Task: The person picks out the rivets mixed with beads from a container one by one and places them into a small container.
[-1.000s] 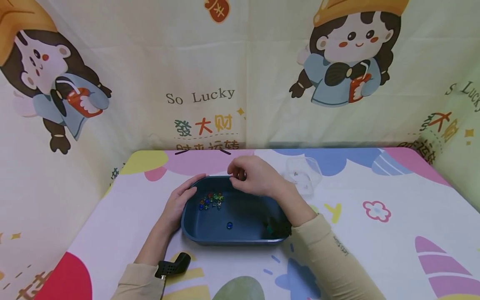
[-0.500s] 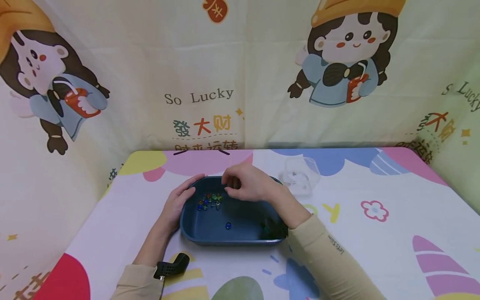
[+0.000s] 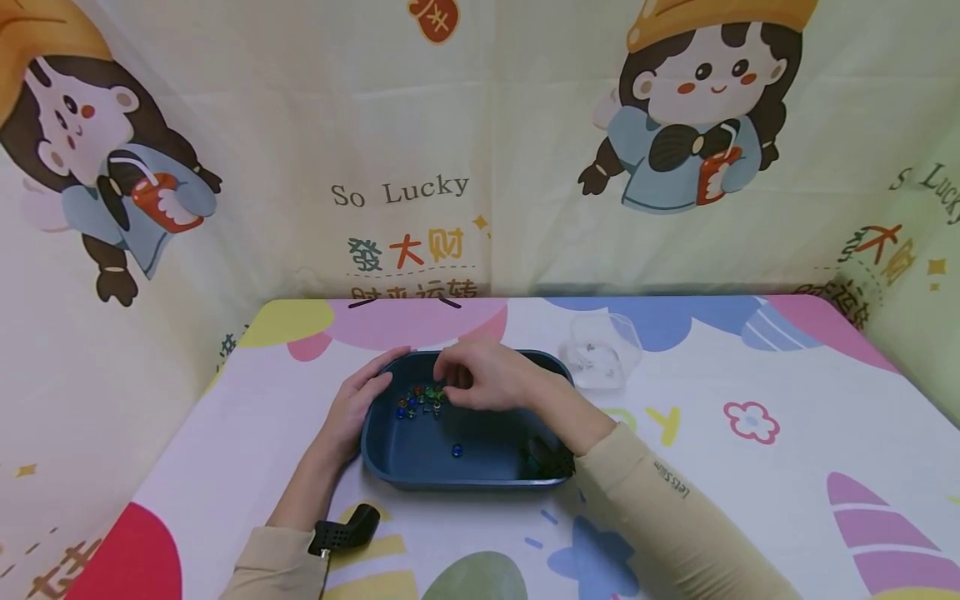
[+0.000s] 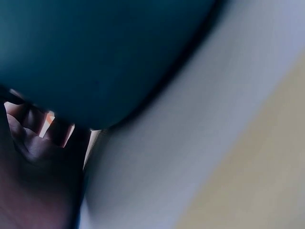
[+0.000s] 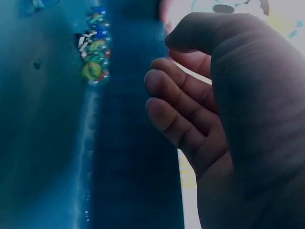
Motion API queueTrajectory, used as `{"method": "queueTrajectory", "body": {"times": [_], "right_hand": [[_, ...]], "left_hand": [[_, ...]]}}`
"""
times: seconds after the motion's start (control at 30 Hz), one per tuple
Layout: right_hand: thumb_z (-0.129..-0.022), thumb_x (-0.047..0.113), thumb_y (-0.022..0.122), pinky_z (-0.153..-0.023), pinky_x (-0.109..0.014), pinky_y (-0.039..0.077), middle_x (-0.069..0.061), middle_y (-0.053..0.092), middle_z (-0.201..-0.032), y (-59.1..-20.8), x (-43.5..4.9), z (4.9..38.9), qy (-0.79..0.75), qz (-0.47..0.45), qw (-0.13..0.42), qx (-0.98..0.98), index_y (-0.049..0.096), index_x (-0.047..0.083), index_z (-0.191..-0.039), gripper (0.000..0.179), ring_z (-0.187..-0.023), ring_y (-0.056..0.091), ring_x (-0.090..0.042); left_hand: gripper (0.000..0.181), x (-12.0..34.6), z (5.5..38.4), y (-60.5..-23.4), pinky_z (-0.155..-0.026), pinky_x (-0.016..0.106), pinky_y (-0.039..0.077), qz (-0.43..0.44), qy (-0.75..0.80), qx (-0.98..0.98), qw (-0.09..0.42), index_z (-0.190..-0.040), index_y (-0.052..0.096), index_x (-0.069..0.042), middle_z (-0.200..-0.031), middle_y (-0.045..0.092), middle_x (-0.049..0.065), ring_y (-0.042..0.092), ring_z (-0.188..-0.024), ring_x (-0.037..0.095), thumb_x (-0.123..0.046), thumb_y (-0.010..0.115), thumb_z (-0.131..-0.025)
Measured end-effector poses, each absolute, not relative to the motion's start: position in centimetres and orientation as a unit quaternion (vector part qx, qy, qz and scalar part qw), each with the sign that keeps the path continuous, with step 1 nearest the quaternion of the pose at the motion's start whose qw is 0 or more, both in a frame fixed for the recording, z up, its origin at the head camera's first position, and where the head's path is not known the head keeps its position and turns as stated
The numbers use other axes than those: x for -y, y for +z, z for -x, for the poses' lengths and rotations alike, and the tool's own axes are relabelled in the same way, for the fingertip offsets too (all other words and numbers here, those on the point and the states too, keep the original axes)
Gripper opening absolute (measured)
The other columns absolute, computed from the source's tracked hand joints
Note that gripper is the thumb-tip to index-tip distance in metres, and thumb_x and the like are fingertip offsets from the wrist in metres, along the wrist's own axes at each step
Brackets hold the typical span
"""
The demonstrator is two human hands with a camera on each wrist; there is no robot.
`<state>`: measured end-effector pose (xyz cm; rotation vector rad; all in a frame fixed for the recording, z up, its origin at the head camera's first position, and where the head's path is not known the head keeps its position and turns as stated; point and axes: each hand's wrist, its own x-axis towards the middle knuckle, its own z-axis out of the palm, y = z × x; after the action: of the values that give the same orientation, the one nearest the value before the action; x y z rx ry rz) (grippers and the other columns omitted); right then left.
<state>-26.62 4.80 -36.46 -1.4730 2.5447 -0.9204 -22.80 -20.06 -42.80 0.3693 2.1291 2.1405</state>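
My left hand [image 3: 356,408] grips the left end of a dark blue tray [image 3: 480,484], with the thumb over the rim and the fingers along the outside. In the left wrist view the tray's wall [image 4: 95,62] fills the top. A cluster of glass marbles [image 3: 416,402], mixed with small silvery pieces [image 5: 84,44], lies in the tray's left part. One blue marble [image 3: 457,451] lies apart, near the front wall. Over the tray, just right of the cluster, is my right hand [image 3: 487,375], its fingers loosely bent and thumb apart from the index finger, with nothing visible between them.
Behind the tray to the right stands a clear plastic box [image 3: 600,358] with a few small pieces inside. A black wrist device [image 3: 347,532] sits on the left wrist. The cloth on the table [image 3: 675,517] is printed with coloured shapes; a patterned curtain [image 3: 525,167] hangs behind.
My right hand has come down from above the tray's back rim and moved left, close to the marble cluster. The left hand and the tray stay in place.
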Motion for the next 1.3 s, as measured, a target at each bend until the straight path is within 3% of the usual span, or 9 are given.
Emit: {"method": "queueTrajectory", "body": {"times": [0.23,0.53,0.7,1.3], "right_hand": [[-0.093,0.01,0.069,-0.074,-0.023,0.052,0.005,0.064,-0.09,-36.8,-4.2,26.5,-0.279,0.461,0.083,-0.839,0.07,0.006,-0.108,0.015,-0.078,0.059,-0.01],[-0.093,0.011,0.069,-0.071,-0.022,0.051,0.007,0.063,-0.084,-37.4,-3.6,26.7,-0.245,0.471,0.125,-0.838,0.069,0.008,-0.108,0.015,-0.074,0.058,-0.008],[-0.093,0.014,0.071,-0.071,-0.022,0.05,0.008,0.063,-0.083,-37.5,-3.3,26.7,-0.218,0.478,0.132,-0.841,0.069,0.009,-0.109,0.017,-0.073,0.058,-0.007],[-0.095,0.02,0.071,-0.066,-0.021,0.047,0.008,0.06,-0.083,-37.9,-2.2,26.7,-0.129,0.499,0.136,-0.846,0.07,0.013,-0.115,0.021,-0.071,0.056,-0.007]], "left_hand": [[0.046,20.1,22.7,-42.7,-0.119,0.045,0.024,-0.124,0.704,-0.698,0.05,-0.153,0.042,-0.005,-0.156,0.042,0.01,0.033,-0.145,0.024,-0.02,0.036,-0.11],[0.045,20.1,22.7,-42.6,-0.113,0.026,0.032,-0.119,0.696,-0.706,0.048,-0.153,0.044,-0.007,-0.155,0.043,0.007,0.035,-0.145,0.021,-0.019,0.036,-0.11],[0.045,20.1,22.7,-42.7,-0.115,0.03,0.031,-0.116,0.696,-0.706,0.05,-0.153,0.044,-0.008,-0.155,0.044,0.007,0.034,-0.145,0.02,-0.019,0.036,-0.11],[0.045,20.1,22.7,-42.6,-0.11,0.022,0.035,-0.123,0.697,-0.704,0.048,-0.152,0.044,-0.007,-0.155,0.043,0.007,0.034,-0.145,0.02,-0.018,0.036,-0.11]]}}
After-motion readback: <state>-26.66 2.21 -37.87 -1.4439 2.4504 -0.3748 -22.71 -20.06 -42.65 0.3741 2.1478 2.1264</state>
